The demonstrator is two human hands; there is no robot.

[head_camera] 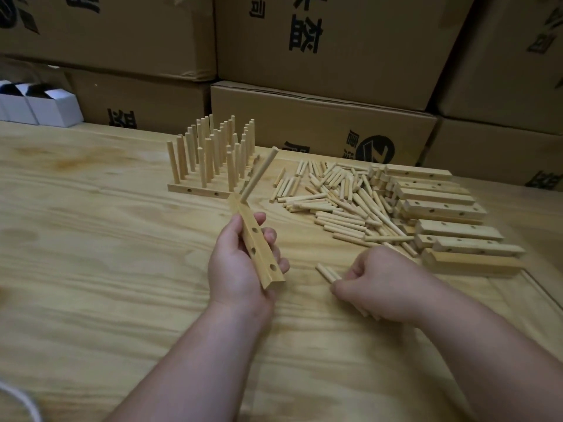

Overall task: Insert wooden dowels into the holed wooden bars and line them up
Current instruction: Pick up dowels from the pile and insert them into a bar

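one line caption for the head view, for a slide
Left hand holds a holed bar with one dowel; right hand grips spare dowels.

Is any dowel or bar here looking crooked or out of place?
Nothing looks damaged. The finished bars stand lined up, though some dowels lean slightly. The loose dowels lie in an untidy pile beside the stacked bars, as working stock.

One head-worn camera looks forward and down, close over the table [91, 239].
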